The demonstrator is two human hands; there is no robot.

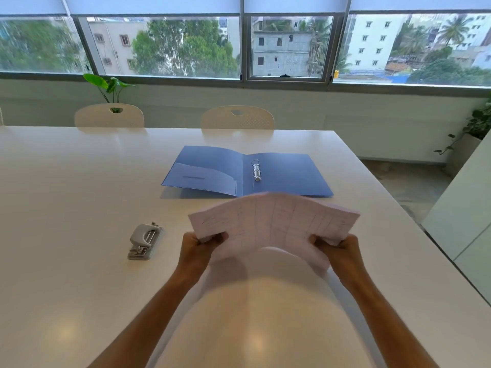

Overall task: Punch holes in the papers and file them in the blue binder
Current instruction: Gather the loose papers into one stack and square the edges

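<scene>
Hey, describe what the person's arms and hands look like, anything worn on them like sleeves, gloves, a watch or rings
Both forearms are bare as far as the picture shows them; no sleeve reaches into view. The left hand and the right hand wear no gloves. No watch, bracelet or band shows on either wrist, and no rings are visible, though the fingers are partly hidden.

Bright daylight from the windows [164, 46], soft glare patches on the table [66, 333] near its front edge, papers [273, 221] motion-blurred, wide-angle bending at edges.
</scene>
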